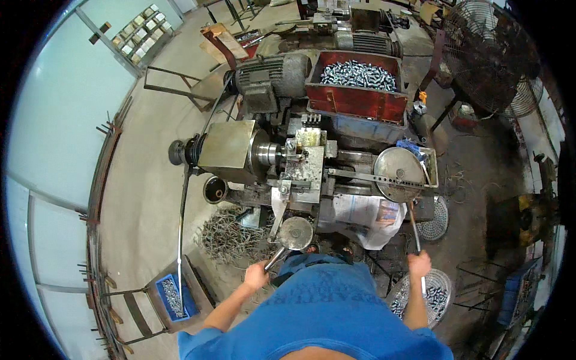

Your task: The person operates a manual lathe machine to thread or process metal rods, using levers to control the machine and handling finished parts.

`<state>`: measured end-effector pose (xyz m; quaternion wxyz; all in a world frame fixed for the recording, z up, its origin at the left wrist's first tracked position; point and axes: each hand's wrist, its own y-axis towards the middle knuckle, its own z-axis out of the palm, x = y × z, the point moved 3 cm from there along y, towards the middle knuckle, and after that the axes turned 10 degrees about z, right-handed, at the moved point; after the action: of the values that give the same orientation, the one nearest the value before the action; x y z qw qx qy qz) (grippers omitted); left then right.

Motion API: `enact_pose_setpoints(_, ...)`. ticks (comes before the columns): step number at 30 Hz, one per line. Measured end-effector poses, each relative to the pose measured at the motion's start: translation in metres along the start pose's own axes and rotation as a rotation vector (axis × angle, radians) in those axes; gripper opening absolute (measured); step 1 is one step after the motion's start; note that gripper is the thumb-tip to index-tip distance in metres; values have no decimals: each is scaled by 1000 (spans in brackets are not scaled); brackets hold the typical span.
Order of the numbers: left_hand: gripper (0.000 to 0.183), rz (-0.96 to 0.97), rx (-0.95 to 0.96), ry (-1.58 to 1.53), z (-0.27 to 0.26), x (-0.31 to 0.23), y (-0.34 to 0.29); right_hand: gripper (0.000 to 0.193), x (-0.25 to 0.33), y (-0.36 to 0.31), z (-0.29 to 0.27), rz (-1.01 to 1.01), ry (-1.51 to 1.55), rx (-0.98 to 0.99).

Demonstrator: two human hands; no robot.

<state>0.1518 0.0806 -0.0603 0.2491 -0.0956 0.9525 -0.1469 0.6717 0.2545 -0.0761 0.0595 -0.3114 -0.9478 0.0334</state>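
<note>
I stand at a small metal lathe point(309, 165). My left hand point(257, 276) is closed around a short metal handle point(275, 258) that slants down from a round grey disc point(296, 233) at the machine's front. Farther right, my right hand point(419, 264) grips a long metal lever point(414, 225), which runs up toward a round metal plate point(398, 174). A flat bar with a row of holes point(375, 178) crosses in front of that plate. Left of the tool block, the spindle chuck point(270, 153) sticks out of the box-shaped headstock point(227, 150); a workpiece in it is too small to make out.
Behind the lathe, a red bin point(357, 102) of shiny metal parts sits on a blue crate point(366, 127), beside a motor point(273, 76). Tangled metal shavings point(231, 237) lie below left. A blue tray point(174, 297) and a round perforated basket point(441, 294) hold small parts. A large fan point(483, 57) stands far right.
</note>
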Motion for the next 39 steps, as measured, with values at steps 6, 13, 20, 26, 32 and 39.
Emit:
enact_pose_setpoints(6, 33, 13, -8, 1, -11, -7, 1, 34, 37, -56, -20, 202, 270, 243)
enact_pose_setpoints(13, 30, -31, -22, 78, -6, 3, 0, 28, 34, -56, -11, 65, 306, 86)
enact_pose_setpoints(20, 32, -39, 28, 57, 2, 7, -3, 30, -17, 67, -9, -153, -168, -123)
enact_pose_setpoints(26, 38, 45, 242, -305, -5, 1, 4, 63, 30, 189, -36, -76, -302, -268)
enact_pose_setpoints(32, 34, -147, 27, -809, -19, 86, 53, 70, 63, 76, -19, -341, 16, -376)
enact_pose_setpoints(39, 47, -122, -40, 363, -26, 212, 144, 46, 15, -57, 37, -353, 136, 40)
